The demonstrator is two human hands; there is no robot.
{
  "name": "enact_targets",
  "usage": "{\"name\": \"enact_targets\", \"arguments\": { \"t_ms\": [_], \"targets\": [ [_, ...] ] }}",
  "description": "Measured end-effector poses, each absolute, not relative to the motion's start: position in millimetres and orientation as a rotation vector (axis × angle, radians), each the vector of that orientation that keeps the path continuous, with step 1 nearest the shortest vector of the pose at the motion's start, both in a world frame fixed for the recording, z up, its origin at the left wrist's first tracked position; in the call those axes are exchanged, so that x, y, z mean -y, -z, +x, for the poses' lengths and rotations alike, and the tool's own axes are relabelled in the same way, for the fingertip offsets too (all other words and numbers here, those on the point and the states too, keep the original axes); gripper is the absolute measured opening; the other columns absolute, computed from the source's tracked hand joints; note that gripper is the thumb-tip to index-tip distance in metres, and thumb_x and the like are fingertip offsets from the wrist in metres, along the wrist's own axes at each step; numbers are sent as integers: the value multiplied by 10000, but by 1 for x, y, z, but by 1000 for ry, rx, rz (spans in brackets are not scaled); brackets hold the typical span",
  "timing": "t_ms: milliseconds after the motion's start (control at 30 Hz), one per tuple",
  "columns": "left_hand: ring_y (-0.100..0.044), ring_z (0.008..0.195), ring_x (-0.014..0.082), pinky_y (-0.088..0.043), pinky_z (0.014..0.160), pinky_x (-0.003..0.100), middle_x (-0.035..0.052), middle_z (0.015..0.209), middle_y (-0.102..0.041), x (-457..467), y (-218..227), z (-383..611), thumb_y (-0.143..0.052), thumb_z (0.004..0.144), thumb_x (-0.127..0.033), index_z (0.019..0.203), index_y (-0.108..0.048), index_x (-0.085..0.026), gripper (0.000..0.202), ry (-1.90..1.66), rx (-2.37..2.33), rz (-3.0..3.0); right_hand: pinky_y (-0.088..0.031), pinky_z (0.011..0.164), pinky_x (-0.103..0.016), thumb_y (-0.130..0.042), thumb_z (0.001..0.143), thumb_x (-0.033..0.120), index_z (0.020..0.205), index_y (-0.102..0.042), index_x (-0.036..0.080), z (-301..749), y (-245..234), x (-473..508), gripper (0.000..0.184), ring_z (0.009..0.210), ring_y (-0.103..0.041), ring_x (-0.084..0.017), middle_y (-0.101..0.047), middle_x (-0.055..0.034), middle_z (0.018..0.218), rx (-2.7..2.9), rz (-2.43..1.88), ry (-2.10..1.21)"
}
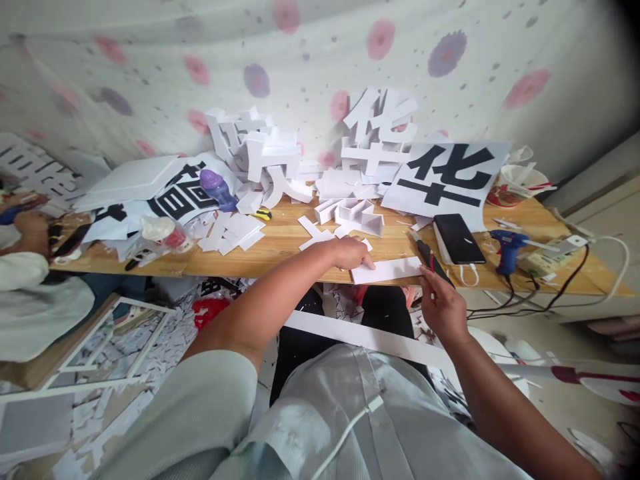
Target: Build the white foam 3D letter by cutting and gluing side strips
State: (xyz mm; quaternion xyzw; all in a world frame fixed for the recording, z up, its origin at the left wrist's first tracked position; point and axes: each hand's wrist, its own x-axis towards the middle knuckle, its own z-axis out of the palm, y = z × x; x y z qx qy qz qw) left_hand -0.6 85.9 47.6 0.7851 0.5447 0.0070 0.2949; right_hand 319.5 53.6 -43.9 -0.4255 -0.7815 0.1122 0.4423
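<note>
A white strip of board (393, 269) lies along the front edge of the wooden table. My left hand (353, 253) rests on its left end, index finger pressed down and the other fingers curled. At the strip's right end, my right hand (444, 301) is closed around a thin dark-red stick that looks like a pencil (432, 261); its lower part is hidden in the fingers. Just beyond that hand lies a dark knife-like tool (424, 248). Folded white board pieces (360, 217) stand behind the strip, with flat white offcuts (315, 233) to their left.
On the right are a phone (459, 239), a blue glue gun (509, 250) with cables and a printed character sheet (447, 177). White cut-out characters (273, 157) stand at the back, near a purple bottle (219, 190). At far left, a co-worker's hand (31, 230) shows. A long white strip (365, 337) crosses my lap.
</note>
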Motion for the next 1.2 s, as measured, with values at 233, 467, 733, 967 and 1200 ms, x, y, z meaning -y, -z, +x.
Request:
{"name": "enact_targets", "arguments": {
  "t_ms": [233,467,733,967,1200],
  "targets": [
    [-663,919,224,-527,942,354,82,1311,-700,-77,-61,0,-626,908,-185,1377,-765,-454,558,134,-1437,2122,-553,1137,-566,-732,999,404,1356,-645,288,289,19,-74,386,1375,-652,-356,-725,-128,1448,2310,-707,-606],
    [-655,1031,266,-508,998,372,82,1353,-672,-64,-65,5,-596,909,-171,1397,-733,-505,607,177,-1494,2186,-529,1077,-571,-750,966,446,1249,-622,275,276,22,-106,355,1252,-698,-372,-745,-144,1382,2425,-726,-796],
    [-633,1034,266,-495,974,355,83,1233,-726,-64,-65,7,-612,871,-109,1372,-745,-507,654,182,-1490,2219,-537,1045,-524,-775,930,408,1223,-653,266,273,19,-109,348,1171,-724,-343,-778,-112,1267,2397,-709,-825],
    [-589,1215,306,-465,1011,362,50,1166,-772,-66,-62,6,-711,881,-260,1404,-739,-472,565,200,-1370,2278,-536,1071,-523,-806,918,441,1185,-657,286,276,21,-104,343,1209,-722,-342,-784,-94,1285,2361,-728,-816],
    [-556,1252,345,-432,1070,410,61,1252,-724,-53,-62,1,-935,699,-445,1413,-744,-417,740,143,-1357,2369,-546,1054,-509,-801,923,412,1179,-634,286,274,21,-104,331,1201,-721,-329,-775,-102,1308,2338,-710,-873]
  ]
}}
